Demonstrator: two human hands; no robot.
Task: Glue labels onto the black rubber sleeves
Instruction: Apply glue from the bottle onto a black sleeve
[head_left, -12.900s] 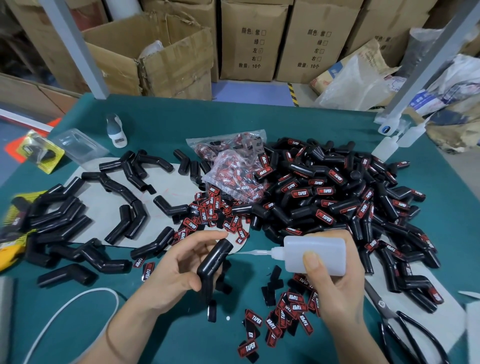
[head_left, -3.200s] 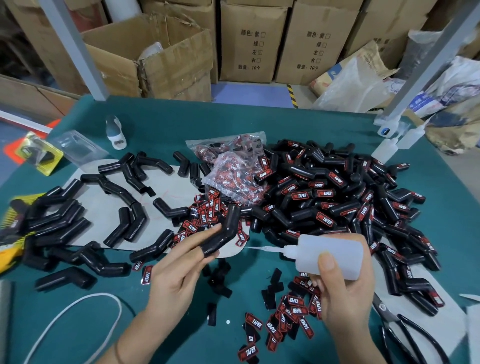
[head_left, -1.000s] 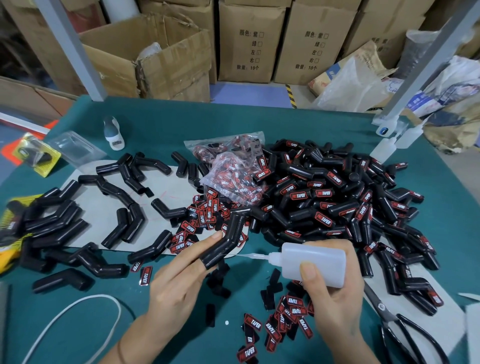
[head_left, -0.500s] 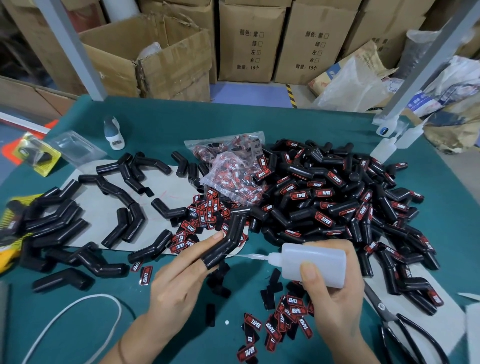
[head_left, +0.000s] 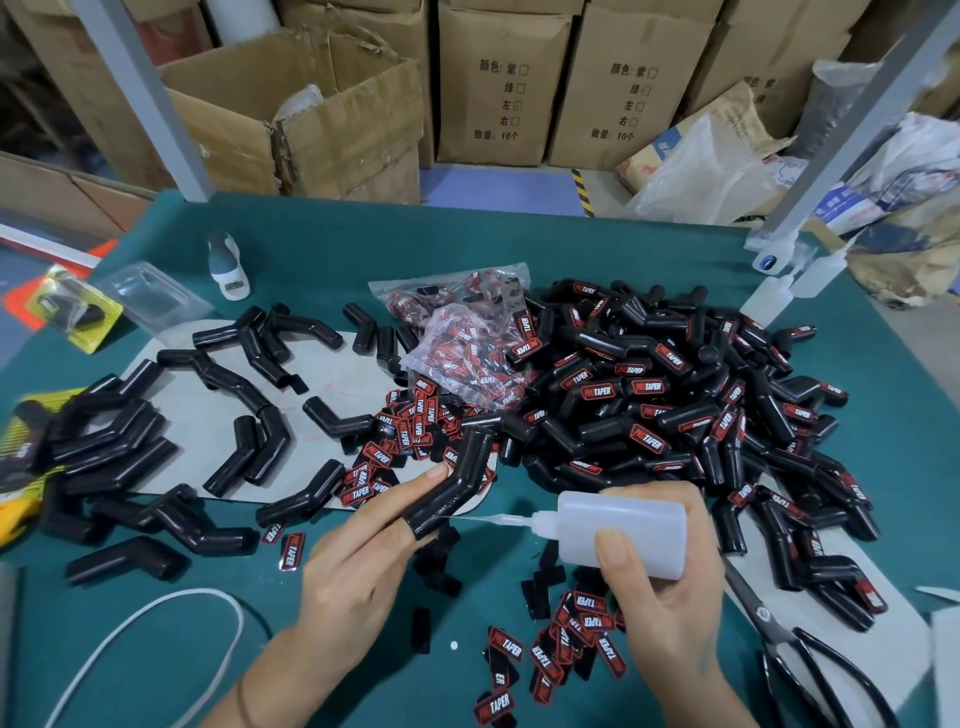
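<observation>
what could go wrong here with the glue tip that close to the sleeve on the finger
1. The glue bottle nozzle points at the black sleeve worn on a left hand finger, so a hard squeeze from the right hand might put glue on skin.
2. Drips could land on the loose labels below and stick them together.

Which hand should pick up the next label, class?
Probably the right hand, once free: loose labels lie just beside it. It grips the glue bottle; the left hand carries a sleeve on one finger.
</observation>
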